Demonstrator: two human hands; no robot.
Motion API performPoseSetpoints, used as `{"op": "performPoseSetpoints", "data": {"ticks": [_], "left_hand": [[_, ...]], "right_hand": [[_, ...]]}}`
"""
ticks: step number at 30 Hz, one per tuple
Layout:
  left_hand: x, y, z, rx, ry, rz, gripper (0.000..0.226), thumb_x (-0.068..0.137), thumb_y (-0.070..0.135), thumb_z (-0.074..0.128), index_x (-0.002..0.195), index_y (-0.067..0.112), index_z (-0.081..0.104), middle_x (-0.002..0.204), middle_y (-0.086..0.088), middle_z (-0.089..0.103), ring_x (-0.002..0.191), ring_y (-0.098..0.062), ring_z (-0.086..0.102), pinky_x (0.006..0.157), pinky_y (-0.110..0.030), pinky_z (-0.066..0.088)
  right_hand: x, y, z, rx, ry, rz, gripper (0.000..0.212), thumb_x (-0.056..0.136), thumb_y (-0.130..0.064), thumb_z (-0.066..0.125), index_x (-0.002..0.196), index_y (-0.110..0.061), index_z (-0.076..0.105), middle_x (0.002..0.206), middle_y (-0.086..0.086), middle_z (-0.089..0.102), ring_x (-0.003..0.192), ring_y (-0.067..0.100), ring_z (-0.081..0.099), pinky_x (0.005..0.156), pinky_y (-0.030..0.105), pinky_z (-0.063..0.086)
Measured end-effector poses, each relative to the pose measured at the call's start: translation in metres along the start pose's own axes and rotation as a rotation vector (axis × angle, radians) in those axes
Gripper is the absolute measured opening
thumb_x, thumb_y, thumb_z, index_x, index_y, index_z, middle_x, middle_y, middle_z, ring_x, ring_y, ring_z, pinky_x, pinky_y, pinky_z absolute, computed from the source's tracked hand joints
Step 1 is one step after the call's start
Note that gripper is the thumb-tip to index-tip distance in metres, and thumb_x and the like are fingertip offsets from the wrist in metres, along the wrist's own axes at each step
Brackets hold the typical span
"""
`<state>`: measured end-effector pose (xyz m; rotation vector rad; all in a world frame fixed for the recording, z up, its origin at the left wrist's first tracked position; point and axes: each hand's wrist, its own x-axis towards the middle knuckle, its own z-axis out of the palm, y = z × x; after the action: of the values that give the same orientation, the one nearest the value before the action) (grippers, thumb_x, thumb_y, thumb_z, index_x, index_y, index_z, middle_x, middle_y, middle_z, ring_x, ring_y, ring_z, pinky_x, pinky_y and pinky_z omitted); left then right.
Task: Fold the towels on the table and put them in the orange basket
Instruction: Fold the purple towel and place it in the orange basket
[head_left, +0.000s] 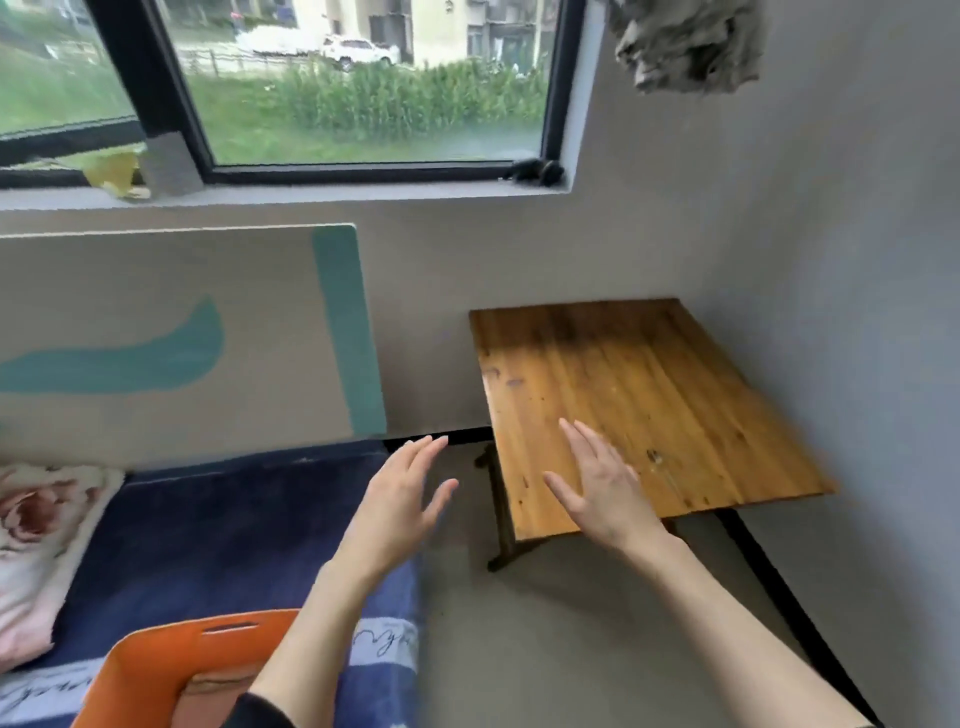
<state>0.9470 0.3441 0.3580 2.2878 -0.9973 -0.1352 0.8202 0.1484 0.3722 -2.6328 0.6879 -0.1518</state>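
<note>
In view are 2 hands, 1 wooden worktop (639, 395), 1 orange basket (171, 670), 1 bed (218, 530) and 1 window (363, 83).

The left hand (400, 501) is held out in the air over the edge of the bed, palm turned inward, fingers straight and slightly apart; its grip is spread and holds nothing. The right hand (602, 488) reaches forward above the near left part of the worktop, palm down and angled inward, fingers straight and fanned; its grip is likewise spread and holds nothing. Whether it touches the wood cannot be told.

The orange basket stands at the lower left on the bed, partly behind the left forearm, with 1 slot handle showing in its rim. Something pale pinkish lies inside it, too hidden to identify. The worktop shows bare wood with a few dark marks.

1 floral pink cloth (41, 535) lies at the left end of the bed, and 1 grey crumpled cloth (685, 47) hangs near the top right wall.
</note>
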Motion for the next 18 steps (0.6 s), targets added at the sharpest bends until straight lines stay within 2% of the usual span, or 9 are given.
{"op": "performPoseSetpoints", "data": {"ticks": [5, 9, 13, 16, 18], "left_hand": [[0.009, 0.086, 0.047, 0.005, -0.141, 0.252, 0.049, 0.094, 0.032, 0.051, 0.14, 0.017, 0.041, 0.143, 0.0, 0.042, 0.134, -0.016, 0.035, 0.106, -0.018, 0.021], [-0.015, 0.163, 0.093, -0.003, -0.261, 0.455, 0.049, 0.095, 0.037, 0.047, 0.14, 0.02, 0.039, 0.144, 0.003, 0.04, 0.132, -0.016, 0.038, 0.108, -0.03, 0.033], [-0.07, 0.241, 0.142, -0.03, -0.383, 0.633, 0.047, 0.095, 0.032, 0.049, 0.139, 0.018, 0.041, 0.143, -0.002, 0.041, 0.135, -0.018, 0.034, 0.11, -0.03, 0.027], [-0.126, 0.298, 0.178, -0.071, -0.483, 0.76, 0.045, 0.094, 0.026, 0.053, 0.137, 0.015, 0.045, 0.142, -0.004, 0.043, 0.136, -0.018, 0.033, 0.108, -0.021, 0.021], [-0.163, 0.334, 0.202, -0.098, -0.56, 0.854, 0.045, 0.093, 0.024, 0.054, 0.136, 0.015, 0.045, 0.143, -0.004, 0.043, 0.136, -0.018, 0.033, 0.108, -0.02, 0.02]], "right_hand": [[-0.086, 0.071, -0.037, 0.013, 0.124, 0.238, 0.065, 0.095, -0.047, 0.041, 0.149, -0.028, 0.012, 0.157, -0.003, 0.014, 0.143, 0.017, 0.018, 0.114, 0.038, 0.019], [-0.182, 0.118, -0.059, 0.049, 0.241, 0.427, 0.063, 0.095, -0.045, 0.043, 0.149, -0.028, 0.015, 0.156, -0.004, 0.016, 0.142, 0.015, 0.018, 0.114, 0.034, 0.02], [-0.301, 0.153, -0.071, 0.061, 0.32, 0.621, 0.061, 0.096, -0.042, 0.043, 0.149, -0.026, 0.016, 0.156, -0.004, 0.016, 0.142, 0.015, 0.019, 0.112, 0.033, 0.021], [-0.395, 0.173, -0.076, 0.027, 0.389, 0.77, 0.061, 0.095, -0.04, 0.045, 0.148, -0.022, 0.02, 0.154, 0.0, 0.022, 0.14, 0.018, 0.025, 0.112, 0.034, 0.025], [-0.455, 0.181, -0.078, 0.025, 0.444, 0.87, 0.06, 0.095, -0.039, 0.046, 0.147, -0.02, 0.023, 0.153, 0.002, 0.026, 0.139, 0.019, 0.027, 0.111, 0.035, 0.028]]}}
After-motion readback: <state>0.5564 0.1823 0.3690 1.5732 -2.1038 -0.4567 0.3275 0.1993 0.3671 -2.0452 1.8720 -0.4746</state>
